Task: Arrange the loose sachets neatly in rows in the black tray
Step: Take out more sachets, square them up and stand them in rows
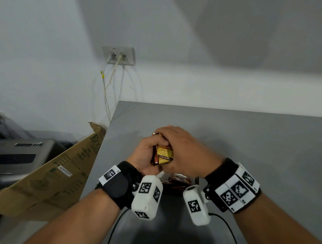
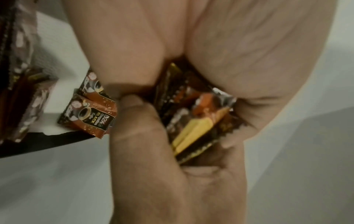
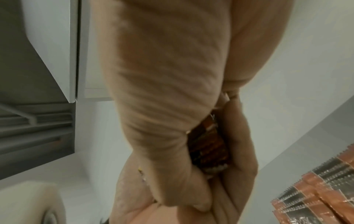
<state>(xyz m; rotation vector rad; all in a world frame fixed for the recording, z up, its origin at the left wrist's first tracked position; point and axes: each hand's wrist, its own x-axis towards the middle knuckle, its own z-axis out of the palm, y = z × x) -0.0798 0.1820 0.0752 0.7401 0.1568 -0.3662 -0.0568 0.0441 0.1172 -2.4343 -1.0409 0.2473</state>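
Left hand and right hand both clamp sachet bundle above grey table; bundle's long axis runs near-to-far, grip closed around it.

**Colours and patterns, as observed**

Bundle of small foil sachets: dark brown and orange-red wrappers, yellow label panels with dark print. Printed sachet fronts: rust-orange ground, black panel, white lettering, cup graphic, pale flower mark. Overlapping sachets in the right wrist view: copper-orange with silver-grey, serrated edges. Black plastic tray: plain black rim, white inside. Flat matte worktop: uniform grey. Wrist straps: black; attached camera housings: white with black-and-white square markers. Cardboard box flap: tan, green print.
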